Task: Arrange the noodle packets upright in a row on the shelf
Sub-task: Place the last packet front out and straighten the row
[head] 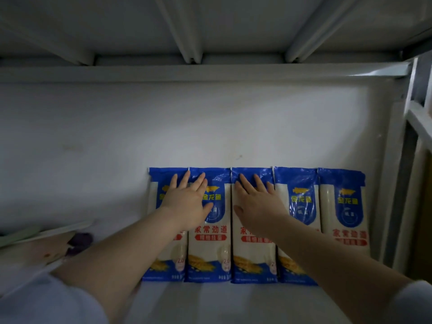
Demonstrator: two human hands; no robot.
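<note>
White shelf, five packets standing abreast: I am pressing left hand and right hand flat, fingers straight, evenly squaring fronts flush.

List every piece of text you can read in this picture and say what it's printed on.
"金龙鱼": yellow brand name on the blue panel of the noodle packets, clearest on the rightmost one.
"家常劲道": red characters on the second packet, repeated along the row.
"2.0": near the second packet's bottom; the rest is blurred.
Red band wording, the circle under the brand and the bottom-edge print: too blurred to read.
</note>
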